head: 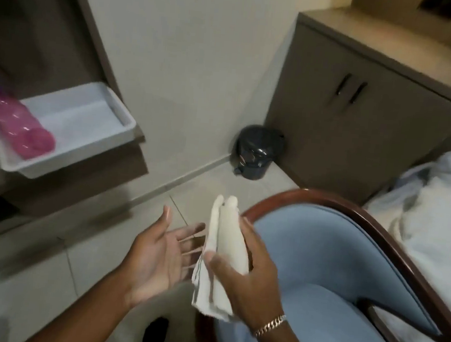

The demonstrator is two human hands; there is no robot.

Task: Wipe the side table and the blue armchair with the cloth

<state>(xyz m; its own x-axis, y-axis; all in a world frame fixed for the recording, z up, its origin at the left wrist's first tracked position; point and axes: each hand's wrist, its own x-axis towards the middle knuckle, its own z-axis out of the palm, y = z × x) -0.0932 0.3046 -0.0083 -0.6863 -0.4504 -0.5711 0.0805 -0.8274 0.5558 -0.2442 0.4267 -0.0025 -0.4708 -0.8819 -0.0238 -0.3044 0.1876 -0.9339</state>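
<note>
My right hand (pixel 250 276) grips a folded white cloth (pixel 224 239), held upright above the floor just left of the blue armchair (pixel 320 255). The armchair has light blue padding and a dark wooden frame, and fills the lower right. My left hand (pixel 162 252) is open, palm up, fingers spread, just left of the cloth and apart from it. A brown shelf-like table (pixel 136 149) juts out at the left and carries a white tray.
The white tray (pixel 124 132) holds a pink bottle (pixel 21 128) lying on its side. A small dark pedal bin (pixel 258 152) stands in the corner by the wall. A brown cabinet (pixel 359 122) is behind the armchair. White bedding (pixel 439 206) lies at the right.
</note>
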